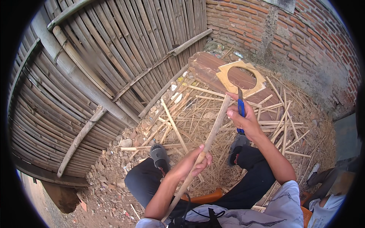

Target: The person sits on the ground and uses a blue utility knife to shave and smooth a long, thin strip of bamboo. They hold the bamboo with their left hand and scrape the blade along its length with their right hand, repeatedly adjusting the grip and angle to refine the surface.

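Note:
My left hand [191, 162] is closed around a long, pale wooden or bamboo stick [215, 131], gripping it below its middle. The stick slants from my lap up and away to the right. Held in my right hand [246, 121] is a utility knife [241, 108] with a blue handle, its dark blade pointing up and away. My right index finger reaches to the far end of the stick, and the knife is just right of that end. Whether the blade touches the stick I cannot tell.
Loose strips [173, 125] and shavings cover the ground around my feet. Farther off, a flat yellowish piece with a round hole [223, 78] lies on a brown board [203, 70]. A bamboo fence [114, 49] stands left, a brick wall [300, 49] right. Another person's leg [323, 186] shows at lower right.

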{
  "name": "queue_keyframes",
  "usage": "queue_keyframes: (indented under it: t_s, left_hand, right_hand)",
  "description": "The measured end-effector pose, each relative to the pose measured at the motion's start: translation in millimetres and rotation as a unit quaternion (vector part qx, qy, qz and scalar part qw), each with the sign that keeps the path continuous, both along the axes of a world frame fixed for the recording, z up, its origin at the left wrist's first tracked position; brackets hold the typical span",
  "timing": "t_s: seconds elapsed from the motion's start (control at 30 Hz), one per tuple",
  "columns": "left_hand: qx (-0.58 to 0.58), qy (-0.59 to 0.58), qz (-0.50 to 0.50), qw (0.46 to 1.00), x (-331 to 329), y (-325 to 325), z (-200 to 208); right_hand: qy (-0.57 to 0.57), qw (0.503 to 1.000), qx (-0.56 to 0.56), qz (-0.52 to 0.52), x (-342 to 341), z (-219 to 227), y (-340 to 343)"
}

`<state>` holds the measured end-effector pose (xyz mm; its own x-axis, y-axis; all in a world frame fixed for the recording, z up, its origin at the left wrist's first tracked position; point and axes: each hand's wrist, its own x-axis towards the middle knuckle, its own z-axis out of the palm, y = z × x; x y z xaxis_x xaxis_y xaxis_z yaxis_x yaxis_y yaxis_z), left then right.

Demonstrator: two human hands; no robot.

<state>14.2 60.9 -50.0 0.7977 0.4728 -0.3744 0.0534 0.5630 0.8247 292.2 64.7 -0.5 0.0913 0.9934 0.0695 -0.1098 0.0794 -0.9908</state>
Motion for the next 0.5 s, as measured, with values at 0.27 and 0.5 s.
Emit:
queue_keyframes:
  t_s: [0.27, 0.5]
  left_hand:
    - [-0.08, -0.059, -0.038, 0.994, -4.0, 10.7, -9.7]
    - [-0.126, -0.115, -0.049, 0.984, -3.7, 16.0, -21.6]
  right_hand:
    - [-0.053, 0.998, 0.032, -0.003, -5.1, -2.4, 0.8]
    - [-0.069, 0.997, 0.027, 0.005, -4.9, -10.6, 6.0]
